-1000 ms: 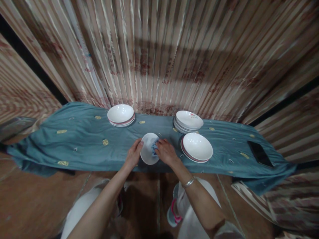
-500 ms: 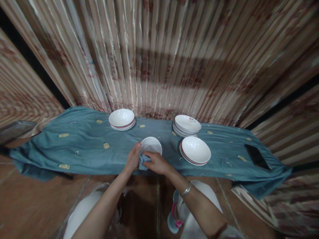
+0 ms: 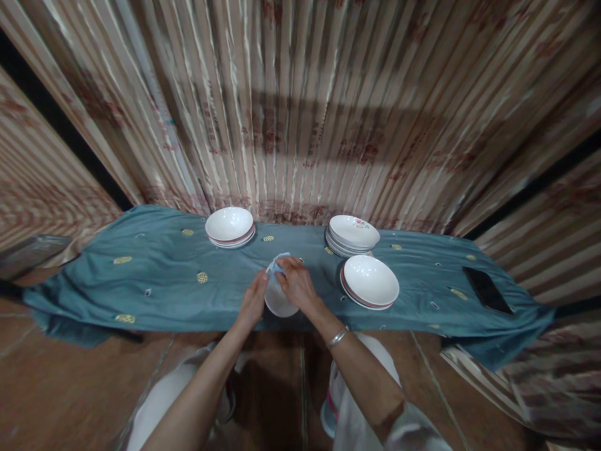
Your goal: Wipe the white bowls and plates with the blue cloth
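This is looking like a home; which room is hard to tell. Pleated, red-printed curtains are hanging close behind a narrow, cloth-covered bench, and brown floor tiles are spreading below. A small white bowl, stacked red-banded bowls and a flower-decorated dish are suggesting household use, with a black smartphone lying nearby.

"What are the hands at?"
"The left hand holds the side of a white bowl; the right hand has a blue cloth at its far rim."
"And around them?"
"A bowl stack back left, a plate stack and more bowls rightward, then a phone, all on the tablecloth."
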{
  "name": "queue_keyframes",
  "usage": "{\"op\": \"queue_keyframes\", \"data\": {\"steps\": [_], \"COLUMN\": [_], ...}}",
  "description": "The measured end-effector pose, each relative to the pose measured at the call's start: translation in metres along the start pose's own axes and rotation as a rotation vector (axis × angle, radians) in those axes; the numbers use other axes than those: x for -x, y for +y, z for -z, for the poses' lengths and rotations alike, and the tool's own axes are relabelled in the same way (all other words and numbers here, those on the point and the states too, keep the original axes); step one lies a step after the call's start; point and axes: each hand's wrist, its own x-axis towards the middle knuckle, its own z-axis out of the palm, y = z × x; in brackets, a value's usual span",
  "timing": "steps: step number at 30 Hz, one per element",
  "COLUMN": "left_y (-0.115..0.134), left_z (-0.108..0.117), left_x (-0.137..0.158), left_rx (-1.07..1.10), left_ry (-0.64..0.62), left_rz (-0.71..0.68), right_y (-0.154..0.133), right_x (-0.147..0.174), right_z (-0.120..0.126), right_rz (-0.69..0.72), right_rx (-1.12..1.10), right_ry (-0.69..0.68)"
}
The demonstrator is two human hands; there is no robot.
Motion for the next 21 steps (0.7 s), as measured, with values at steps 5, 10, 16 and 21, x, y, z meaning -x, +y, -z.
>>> {"op": "queue_keyframes", "data": {"steps": [5,10,16,21], "left_y": [0.007,0.009,0.007,0.004], "left_z": [0.003,0.003,0.002,0.003], "left_x": [0.004,0.005,0.007,0.01], "left_rx": [0.057,0.152,0.219,0.235], "left_ry": [0.02,0.049,0.098,0.128], "left_rz": [0.162,0.277,0.302,0.291], "right_y": [0.014,0.018,0.019,0.012], "right_x": [0.003,0.019,0.033,0.031], "right_z": [0.008,0.013,0.013,0.009], "right_rz": [-0.017,-0.008,0.087,0.107], "right_rx": [0.266,0.398,0.221,-0.09], "right_ry": [-0.12,-0.278,-0.523,-0.553]}}
